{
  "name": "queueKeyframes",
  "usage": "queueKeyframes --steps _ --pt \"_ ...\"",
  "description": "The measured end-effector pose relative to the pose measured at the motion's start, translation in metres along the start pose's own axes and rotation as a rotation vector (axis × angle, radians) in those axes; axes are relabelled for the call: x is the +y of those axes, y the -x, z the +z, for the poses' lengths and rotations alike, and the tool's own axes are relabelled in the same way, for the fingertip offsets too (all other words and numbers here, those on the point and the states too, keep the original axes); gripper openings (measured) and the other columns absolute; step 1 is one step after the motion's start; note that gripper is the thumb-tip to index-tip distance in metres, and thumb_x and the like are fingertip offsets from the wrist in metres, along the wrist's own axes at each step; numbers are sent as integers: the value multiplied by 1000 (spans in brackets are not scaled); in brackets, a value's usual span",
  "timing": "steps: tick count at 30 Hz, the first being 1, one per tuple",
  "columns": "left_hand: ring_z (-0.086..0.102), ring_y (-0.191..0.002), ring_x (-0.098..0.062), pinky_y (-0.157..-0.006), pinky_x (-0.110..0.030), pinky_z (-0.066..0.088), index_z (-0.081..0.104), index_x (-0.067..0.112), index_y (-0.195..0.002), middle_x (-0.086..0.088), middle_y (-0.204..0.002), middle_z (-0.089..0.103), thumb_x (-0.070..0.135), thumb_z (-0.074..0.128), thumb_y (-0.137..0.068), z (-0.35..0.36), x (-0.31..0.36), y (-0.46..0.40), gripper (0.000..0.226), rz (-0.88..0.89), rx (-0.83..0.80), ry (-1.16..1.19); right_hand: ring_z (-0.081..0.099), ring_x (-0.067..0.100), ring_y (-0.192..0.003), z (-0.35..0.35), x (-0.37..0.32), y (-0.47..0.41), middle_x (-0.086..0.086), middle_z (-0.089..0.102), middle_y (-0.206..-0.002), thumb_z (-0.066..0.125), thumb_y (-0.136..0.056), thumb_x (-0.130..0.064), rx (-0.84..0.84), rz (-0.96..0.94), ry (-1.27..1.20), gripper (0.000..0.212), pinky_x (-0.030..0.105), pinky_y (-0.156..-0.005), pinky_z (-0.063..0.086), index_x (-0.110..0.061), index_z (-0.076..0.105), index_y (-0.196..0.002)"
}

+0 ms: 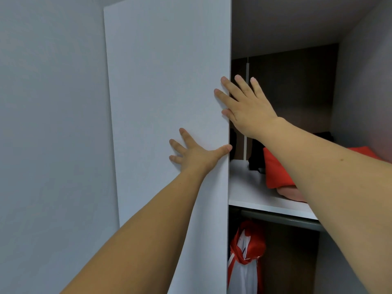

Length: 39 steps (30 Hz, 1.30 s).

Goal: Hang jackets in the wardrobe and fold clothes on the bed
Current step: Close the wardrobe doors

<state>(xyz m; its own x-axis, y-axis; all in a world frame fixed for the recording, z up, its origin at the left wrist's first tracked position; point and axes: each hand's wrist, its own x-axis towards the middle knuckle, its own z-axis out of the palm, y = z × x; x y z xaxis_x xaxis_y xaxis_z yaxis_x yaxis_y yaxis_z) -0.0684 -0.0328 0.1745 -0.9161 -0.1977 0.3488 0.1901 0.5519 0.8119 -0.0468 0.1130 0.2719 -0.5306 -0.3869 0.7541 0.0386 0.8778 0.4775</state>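
Pressing flat on the white door (165, 102), the left hand (195, 154) has its fingers spread and straight, the thumb reaching to the door's right edge. The right hand (244, 107) sits higher on that same edge, fingers also spread and straight; some lie on the door face while the others stick out past the edge in front of the dark wardrobe (297, 85) interior. Neither hand holds anything. The door is a smooth, matte, flat panel with a faint grain, tall and rectangular, and its right edge runs nearly vertical down the middle of the view. A plain grey wall (51, 124) fills the left side. Right of the door edge the wardrobe stands open: a white shelf (244, 187) juts out below the right hand, carrying a folded red cloth (275, 170) with a pink piece under it near the shelf's front edge, partly hidden by the right forearm, and something dark behind. Under the shelf's front edge runs a grey metal rail (282, 218), round in section. A red and white jacket (244, 257) hangs below the rail at its left end, just beside the door edge, well below both hands; its fabric looks smooth and slightly glossy. To the jacket's right the space under the rail is dark and open.
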Motion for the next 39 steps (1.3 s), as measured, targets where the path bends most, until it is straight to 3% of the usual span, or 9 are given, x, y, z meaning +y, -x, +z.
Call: queueKeyframes --steps 6,15,25,29,31,33,34,36,39 --pt "6 -147 -40 -112 -59 28 -18 35 -151 -4 -162 -13 72 68 -70 -34 -5 39 124 115 -27 -58 -1 28 -151 -48 -14 23 4 4 -164 25 -105 -39 -20 75 -103 55 48 -120 -1 -23 12 -156" --pt "9 -149 -36 -114 -55 28 -9 28 -155 -6 -164 -3 67 58 -84 -105 -6 135 105 244 -13 -71 4 27 -151 -153 -43 99 5 11 -163 30 -105 -35 -22 234 -220 54 48 -120 3 -19 17 -156" --pt "9 -149 -30 -117 -49 22 -3 25 -156 -5 -164 2 63 58 -85 -144 17 257 101 340 -124 0 1 26 -151 -279 -34 179 4 8 -164 28 -103 -41 -30 231 -91 56 49 -119 -5 -25 14 -156" --pt "20 -147 -27 -114 -42 28 8 22 -156 -4 -163 12 57 62 -86 -145 30 303 95 379 -266 -7 1 27 -151 -322 -12 209 5 9 -164 30 -103 -38 10 184 -60 56 50 -120 -6 -24 17 -156" --pt "37 -139 -20 -107 -31 38 18 23 -154 -3 -160 23 55 63 -86 -140 36 329 87 410 -345 -33 2 27 -151 -340 1 223 5 10 -164 32 -103 -36 53 199 -67 56 51 -120 -6 -22 19 -155" --pt "53 -103 3 -79 -5 45 38 30 -137 0 -146 43 54 63 -87 -129 43 354 61 448 -394 -38 4 28 -151 -357 15 238 6 13 -163 35 -101 -33 97 214 -84 55 51 -120 -5 -21 23 -154" --pt "53 -90 8 -67 -3 43 41 35 -127 2 -140 48 55 62 -87 -122 49 369 49 450 -413 -43 5 29 -150 -364 22 246 7 14 -163 37 -100 -31 115 214 -82 55 52 -120 -5 -20 25 -154" --pt "51 -107 8 -82 -9 40 41 32 -137 5 -147 44 63 59 -84 -106 59 397 64 441 -472 -54 7 30 -150 -376 36 264 8 17 -162 40 -99 -27 145 194 -55 56 53 -120 -4 -19 27 -153" --pt "38 -138 -16 -100 -28 35 24 26 -153 4 -157 32 81 53 -74 -76 80 437 100 419 -576 -43 10 31 -150 -390 56 290 9 22 -160 42 -96 -21 224 144 -45 56 53 -120 -2 -18 31 -151"
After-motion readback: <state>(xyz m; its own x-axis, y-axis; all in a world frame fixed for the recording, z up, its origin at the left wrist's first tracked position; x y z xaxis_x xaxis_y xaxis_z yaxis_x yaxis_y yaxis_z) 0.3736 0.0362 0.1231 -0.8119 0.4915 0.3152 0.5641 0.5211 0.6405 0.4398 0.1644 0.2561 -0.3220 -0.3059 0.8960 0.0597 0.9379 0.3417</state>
